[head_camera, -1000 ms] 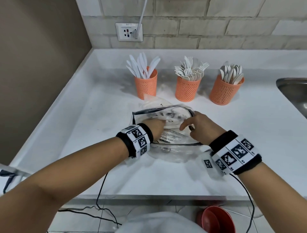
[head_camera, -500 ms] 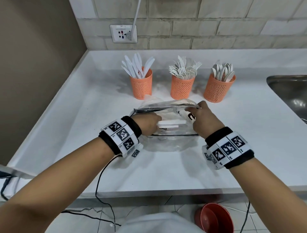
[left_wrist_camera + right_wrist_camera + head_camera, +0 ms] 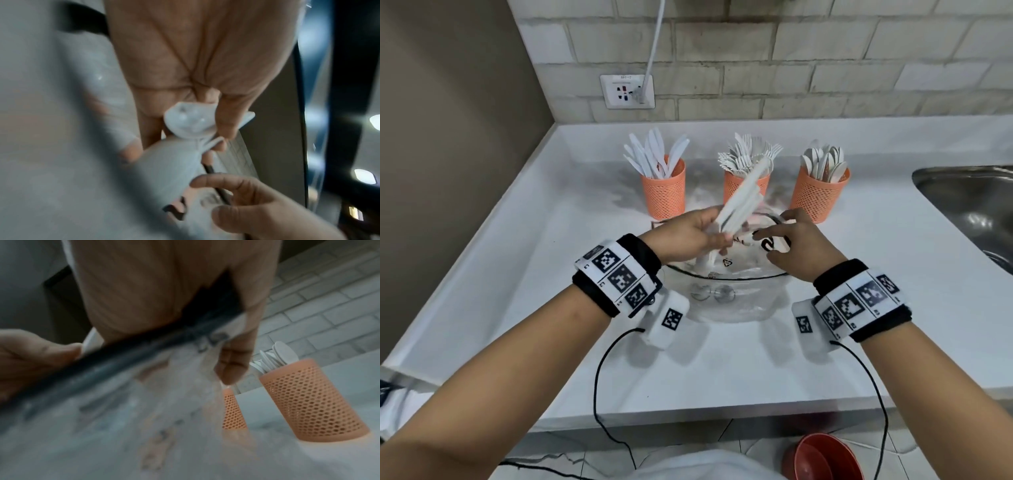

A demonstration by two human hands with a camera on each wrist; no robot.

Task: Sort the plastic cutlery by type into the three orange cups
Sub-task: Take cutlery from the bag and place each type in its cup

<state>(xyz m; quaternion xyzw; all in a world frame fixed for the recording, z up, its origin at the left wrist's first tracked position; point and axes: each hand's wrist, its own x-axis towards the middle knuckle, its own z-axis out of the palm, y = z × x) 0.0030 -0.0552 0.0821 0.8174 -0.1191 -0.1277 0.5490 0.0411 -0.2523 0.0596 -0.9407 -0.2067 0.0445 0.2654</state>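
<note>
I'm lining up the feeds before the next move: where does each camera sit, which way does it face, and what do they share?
Head: on the head, facing forward and down at the white counter; shows both forearms, left hand, right hand.
Left wrist: along the left palm at the white plastic cutlery bundle it grips; the right hand's fingers show too.
Right wrist: along the right hand pinching the clear plastic zip bag, toward the orange mesh cup of spoons.
All three show the bag.

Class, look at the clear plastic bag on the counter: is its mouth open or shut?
Open: the right hand holds the clear plastic bag's dark rim apart.
</note>
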